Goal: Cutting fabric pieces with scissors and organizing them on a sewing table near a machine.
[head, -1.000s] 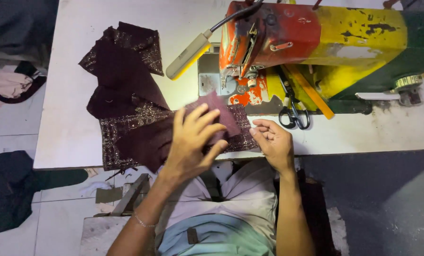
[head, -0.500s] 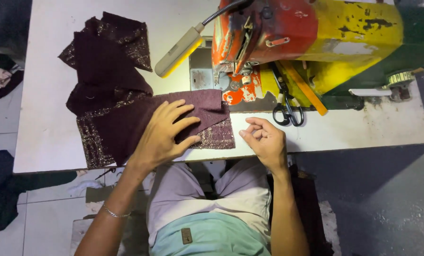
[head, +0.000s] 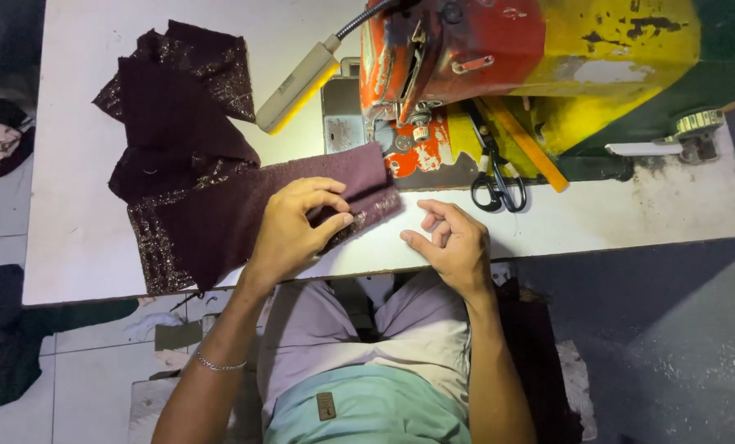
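1. Nearest: the person's lap, grey trousers [head: 334,329] and a pale teal shirt hem [head: 375,407]; a thin bracelet [head: 217,363] sits on the left wrist.
2. Left hand [head: 295,230] lies on the near end of the maroon fabric strip [head: 301,197], fingers curled and pinched together with the thumb on a fold of the cloth at its right end.
3. Right hand [head: 453,242] rests at the near edge of the white table [head: 630,214], just right of the strip and not touching it; fingers loosely bent, apart, holding nothing.
4. The strip runs from near-left toward the machine's needle area, its right end just near of the presser foot [head: 421,123].
5. Left and farther: a heap of dark maroon cloth pieces [head: 178,115] with glittery trim, overlapping the strip's left end.
6. Right of the needle area: black scissors [head: 495,168] beside an orange-yellow ruler [head: 527,144], both on the machine bed.
7. Farthest: the red and yellow sewing machine [head: 532,49], with a lamp [head: 297,86] on a flexible neck at its left.
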